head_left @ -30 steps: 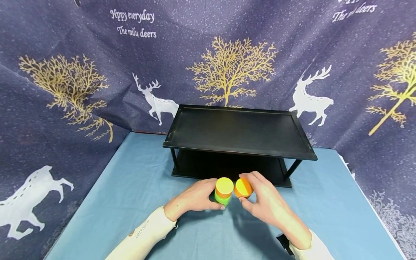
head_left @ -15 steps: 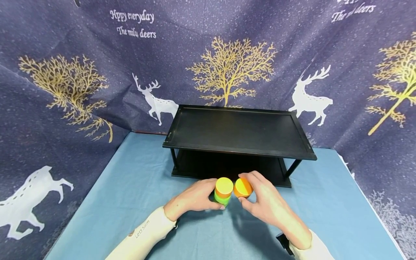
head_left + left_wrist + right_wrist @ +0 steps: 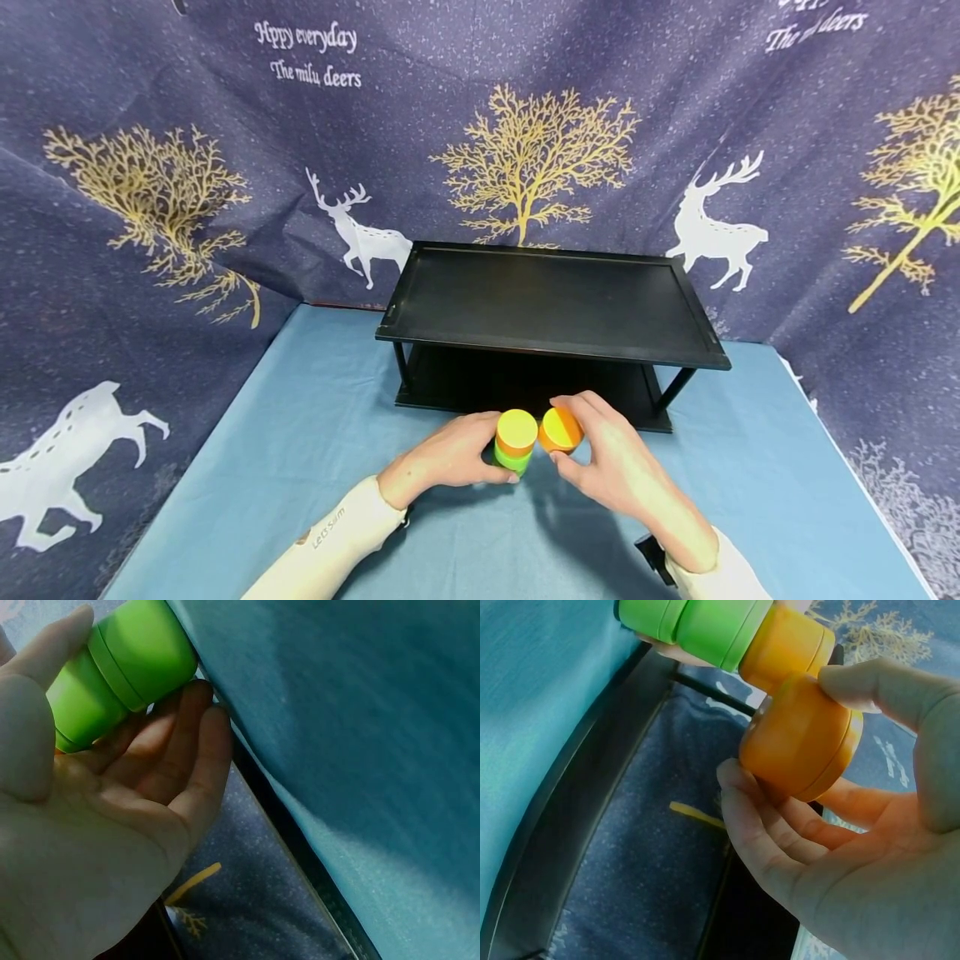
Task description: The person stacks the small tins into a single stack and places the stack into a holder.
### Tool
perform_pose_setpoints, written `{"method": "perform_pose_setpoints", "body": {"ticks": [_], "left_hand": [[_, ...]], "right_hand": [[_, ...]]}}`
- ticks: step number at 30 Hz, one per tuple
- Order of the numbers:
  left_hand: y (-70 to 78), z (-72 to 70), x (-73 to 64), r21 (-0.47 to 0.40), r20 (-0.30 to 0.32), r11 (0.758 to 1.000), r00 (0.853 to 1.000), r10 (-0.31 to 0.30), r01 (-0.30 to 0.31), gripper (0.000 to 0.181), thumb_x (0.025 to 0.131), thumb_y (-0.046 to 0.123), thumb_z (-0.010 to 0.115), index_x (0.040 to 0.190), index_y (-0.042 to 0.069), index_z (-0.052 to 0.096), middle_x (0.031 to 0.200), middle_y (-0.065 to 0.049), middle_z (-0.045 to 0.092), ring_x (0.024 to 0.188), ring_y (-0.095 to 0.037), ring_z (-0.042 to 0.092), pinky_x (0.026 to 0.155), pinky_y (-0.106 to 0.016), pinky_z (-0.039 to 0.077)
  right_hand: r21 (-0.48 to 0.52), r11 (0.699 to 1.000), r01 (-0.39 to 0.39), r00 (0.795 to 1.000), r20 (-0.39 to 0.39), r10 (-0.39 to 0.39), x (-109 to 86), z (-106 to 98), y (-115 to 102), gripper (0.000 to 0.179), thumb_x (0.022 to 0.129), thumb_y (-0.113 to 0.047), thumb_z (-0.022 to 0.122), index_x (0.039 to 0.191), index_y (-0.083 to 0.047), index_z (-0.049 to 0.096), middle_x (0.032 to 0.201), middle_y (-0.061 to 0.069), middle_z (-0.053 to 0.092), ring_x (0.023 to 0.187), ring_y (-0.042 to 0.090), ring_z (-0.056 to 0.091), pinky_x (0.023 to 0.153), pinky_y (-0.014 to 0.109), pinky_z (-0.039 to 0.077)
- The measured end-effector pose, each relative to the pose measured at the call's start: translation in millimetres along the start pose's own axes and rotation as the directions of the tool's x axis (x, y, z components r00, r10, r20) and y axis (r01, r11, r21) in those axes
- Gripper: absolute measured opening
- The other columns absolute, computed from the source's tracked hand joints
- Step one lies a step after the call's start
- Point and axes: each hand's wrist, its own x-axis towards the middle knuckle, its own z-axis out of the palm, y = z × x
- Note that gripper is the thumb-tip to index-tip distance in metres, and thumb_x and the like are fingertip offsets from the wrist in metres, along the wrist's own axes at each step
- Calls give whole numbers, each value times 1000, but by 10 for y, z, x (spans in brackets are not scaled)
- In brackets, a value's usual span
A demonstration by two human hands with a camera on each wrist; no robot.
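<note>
Backdrop (image 3: pixel 480 50) dark blue, speckled, hung behind and at the sides; gold tree (image 3: pixel 532 158) in the middle, white deer (image 3: pixel 720 225) on the right, white lettering (image 3: pixel 307 54) up top. Counter (image 3: pixel 315 383) blue, cloth-covered, fills the lower half of the head view. Shelf (image 3: pixel 555 304) black, two tiers, at the back of the counter; its lower board (image 3: pixel 480 383) sits in shadow, its front edge just beyond the hands.

Sleeves whitish: left sleeve (image 3: pixel 337 542) has printed text, right sleeve (image 3: pixel 716 575) partly cut off at the bottom edge. Dark wrist gear (image 3: pixel 655 558) shows at the right wrist.

Hands apart, facing each other, each gripping something. Left hand (image 3: pixel 450 454) clamped on the stack (image 3: pixel 516 454), thumb on the near side, at the green part. Right hand (image 3: pixel 615 467) pinches a loose orange piece (image 3: pixel 561 432) between thumb and fingers.

Stack is upright, in front of the shelf: two green pieces (image 3: pixel 724 630) below, one orange top piece (image 3: pixel 787 649) above, upper face yellow. Can't tell if the base touches the counter. Loose orange piece is right beside the top piece; contact between them unclear.
</note>
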Motion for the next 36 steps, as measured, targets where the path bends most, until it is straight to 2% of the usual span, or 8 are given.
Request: {"method": "perform_pose_setpoints", "body": {"ticks": [22,28,36], "left_hand": [[5,-8,-7,-6,1,1000,1000,4,-4,64,84,45,90,138,25,62,121,14,66,103,-6,61,101,-31,54],[3,-6,-8,2,-1,1000,1000,-5,5,64,84,47,90,137,24,62,120,13,66,102,-6,61,100,-31,54],[7,-3,-6,-2,0,1000,1000,-8,8,64,84,47,90,138,25,62,120,14,66,102,-6,60,101,-32,54]], "right_hand": [[10,1000,-19,1000,-9,19,14,-78,-22,63,78,-12,93,134,-15,65,118,-6,63,97,9,60,87,37,62],[-1,1000,2,1000,-24,-2,13,-96,-45,62,78,-14,93,134,-15,65,117,-7,63,96,8,60,86,33,61],[5,1000,19,999,-39,-19,21,-134,-93,62,80,-14,91,136,-17,64,120,-8,63,98,8,60,87,35,62]]}}
